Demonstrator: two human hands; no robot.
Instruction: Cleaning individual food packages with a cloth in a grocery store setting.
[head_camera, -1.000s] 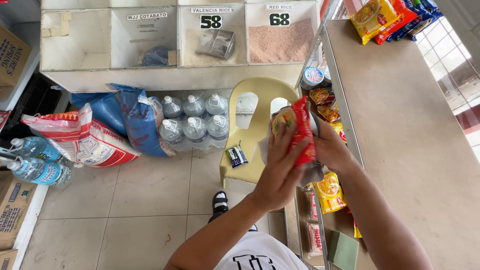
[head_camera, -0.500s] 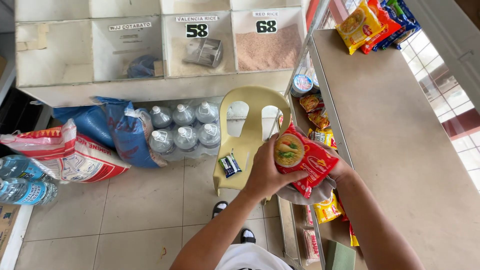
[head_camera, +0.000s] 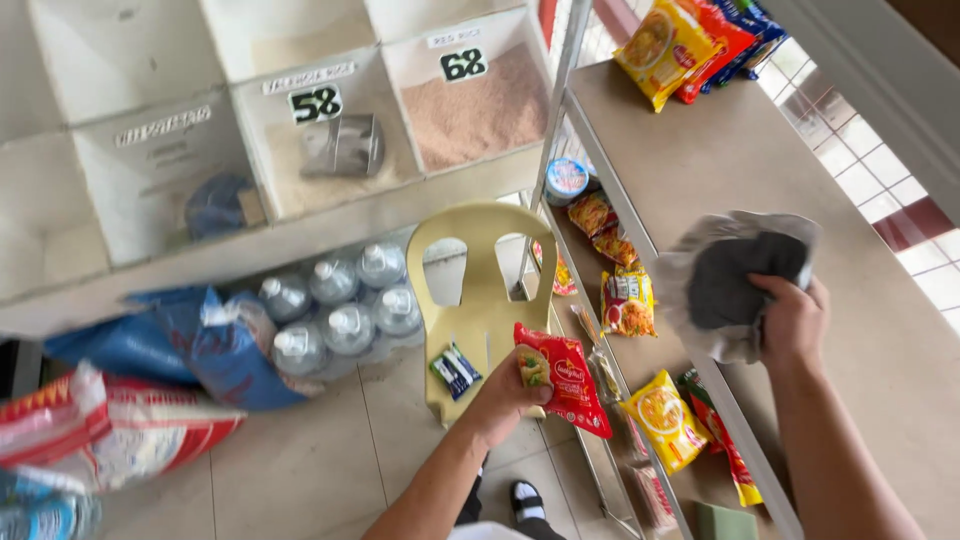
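Left hand (head_camera: 497, 398) grips red packet (head_camera: 565, 378) (right hand (head_camera: 792, 318): grey cloth (head_camera: 738, 280)).

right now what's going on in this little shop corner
A person stands at a metal shelf rack with both hands busy. The left hand holds a red instant-noodle packet low, over the seat of a pale yellow plastic chair. The right hand grips a crumpled grey cloth above the rack's beige top shelf. More noodle packets lie on the lower shelf, and a small dark packet sits on the chair seat. Behind the chair are water bottles and rice bins.
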